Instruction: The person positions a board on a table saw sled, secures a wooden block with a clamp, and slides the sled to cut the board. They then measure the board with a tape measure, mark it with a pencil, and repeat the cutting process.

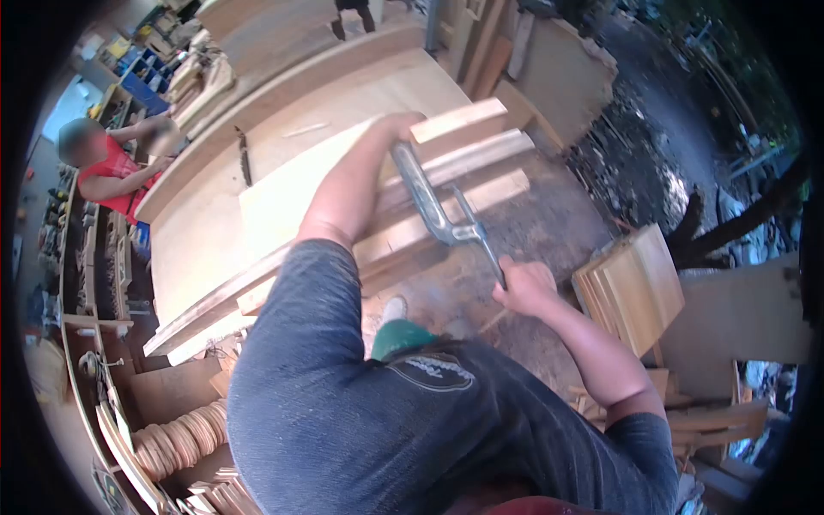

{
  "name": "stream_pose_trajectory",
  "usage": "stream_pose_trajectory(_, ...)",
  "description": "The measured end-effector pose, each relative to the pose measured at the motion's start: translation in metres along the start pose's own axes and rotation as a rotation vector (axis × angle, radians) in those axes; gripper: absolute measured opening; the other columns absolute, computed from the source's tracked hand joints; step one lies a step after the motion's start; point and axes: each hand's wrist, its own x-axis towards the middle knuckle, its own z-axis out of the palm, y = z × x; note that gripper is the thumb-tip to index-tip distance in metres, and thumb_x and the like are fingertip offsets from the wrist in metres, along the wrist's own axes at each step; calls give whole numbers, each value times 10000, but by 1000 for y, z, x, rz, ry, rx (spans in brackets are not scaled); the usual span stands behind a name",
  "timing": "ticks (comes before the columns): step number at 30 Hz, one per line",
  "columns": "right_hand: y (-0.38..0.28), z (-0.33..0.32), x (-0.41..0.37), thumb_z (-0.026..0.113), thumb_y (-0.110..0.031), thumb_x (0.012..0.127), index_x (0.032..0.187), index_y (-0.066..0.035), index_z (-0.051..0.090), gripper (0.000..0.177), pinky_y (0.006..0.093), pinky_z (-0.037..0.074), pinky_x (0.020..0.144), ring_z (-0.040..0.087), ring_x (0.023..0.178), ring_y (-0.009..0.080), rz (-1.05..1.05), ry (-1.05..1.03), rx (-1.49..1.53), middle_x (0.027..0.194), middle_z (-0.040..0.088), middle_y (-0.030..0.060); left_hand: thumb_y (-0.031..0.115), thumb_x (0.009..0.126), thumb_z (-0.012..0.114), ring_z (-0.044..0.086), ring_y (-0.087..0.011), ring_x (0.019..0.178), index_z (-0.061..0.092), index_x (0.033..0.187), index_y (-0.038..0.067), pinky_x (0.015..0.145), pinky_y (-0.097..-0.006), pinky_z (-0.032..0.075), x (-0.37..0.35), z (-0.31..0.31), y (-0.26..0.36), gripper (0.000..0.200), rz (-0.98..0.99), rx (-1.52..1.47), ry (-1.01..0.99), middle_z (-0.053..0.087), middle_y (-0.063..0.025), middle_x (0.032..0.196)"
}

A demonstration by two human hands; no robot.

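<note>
My right hand (525, 286) is closed round the screw handle of a metal C-clamp (418, 189). The clamp's grey frame spans long wooden boards (463, 163) at the edge of a wide wooden panel (189, 249). At the frame's far end, my left hand (402, 127) is bent over and closed on the clamp, beside a pale wooden block (459, 120). Its fingertips are mostly hidden, as is the far jaw of the clamp.
A co-worker in a red top (116, 180) is at the far left. Stacked boards (635, 292) lean at right. Coiled wooden rings (180, 438) lie at lower left, near shelves (94, 249). A thin dark stick (244, 154) lies on the panel.
</note>
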Motion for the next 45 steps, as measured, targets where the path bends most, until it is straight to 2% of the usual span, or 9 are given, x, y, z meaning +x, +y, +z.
stream_pose_trajectory(5, 22, 21, 7, 668, -321, 790, 929, -95, 588, 276, 502, 500, 741, 671, 814, 393, -44, 32, 354, 801, 681, 170, 389, 819, 646, 664, -329, 1037, 685, 1108, -26, 890, -416, 500, 26, 9, -26, 507, 57, 85, -33, 681, -240, 1149)
stream_pose_trajectory(6, 22, 21, 9, 668, -321, 790, 929, -95, 588, 276, 502, 500, 741, 671, 814, 393, -67, 49, 346, 801, 681, 170, 383, 813, 649, 670, -331, 1021, 681, 1106, -40, 880, -417, 503, 35, 12, -39, 515, 183, 87, -15, 685, -251, 1124)
stream_pose_trajectory(12, 14, 32, 3, 646, -392, 814, 1035, -45, 541, 425, 487, 513, 781, 665, 775, 420, -10, 110, 114, 761, 669, 209, 378, 811, 660, 682, -310, 975, 682, 1093, -56, 854, -413, 512, 22, 3, -20, 518, 52, 127, -15, 695, -256, 1086)
stream_pose_trajectory(14, 11, 33, -3, 647, -407, 820, 1060, -35, 515, 462, 487, 511, 764, 666, 753, 412, -175, 234, -35, 754, 670, 208, 416, 820, 651, 684, -282, 955, 688, 1098, -35, 839, -404, 513, 10, -1, -8, 530, 28, 49, -21, 710, -216, 1081)
stream_pose_trajectory(21, 14, 39, -1, 643, -349, 802, 1020, -57, 530, 381, 507, 486, 804, 658, 753, 417, -46, 145, 150, 744, 667, 195, 402, 823, 634, 681, -259, 936, 685, 1098, -36, 833, -402, 506, 5, 5, -3, 519, -41, 66, -4, 713, -213, 1066)
stream_pose_trajectory(32, 16, 47, 3, 719, -308, 732, 948, -108, 602, 317, 440, 527, 739, 672, 788, 364, -11, 180, 489, 777, 669, 134, 379, 774, 683, 697, -313, 898, 707, 1041, -37, 803, -406, 519, 10, 2, -7, 495, 24, 88, -26, 710, -253, 1008)
stream_pose_trajectory(37, 21, 61, 7, 718, -274, 750, 958, -106, 595, 294, 431, 532, 718, 680, 780, 355, -32, 290, 402, 786, 672, 140, 340, 798, 707, 696, -276, 835, 732, 1003, 14, 787, -387, 524, 7, 9, -9, 386, -23, -60, 243, 731, -199, 937)
stream_pose_trajectory(39, 19, 62, 5, 704, -248, 763, 987, -111, 608, 280, 441, 534, 731, 687, 798, 353, -45, 333, 411, 807, 684, 142, 342, 850, 690, 687, -247, 808, 725, 973, 19, 786, -365, 525, -12, 13, -1, 347, -111, -355, 639, 724, -172, 876)
stream_pose_trajectory(45, 16, 66, 3, 681, -255, 781, 1028, -113, 607, 294, 512, 503, 753, 640, 820, 411, -19, 414, 309, 816, 657, 184, 261, 917, 655, 657, -201, 892, 693, 1068, 27, 842, -336, 523, -148, 13, -5, 281, 60, -396, 543, 704, -108, 983)
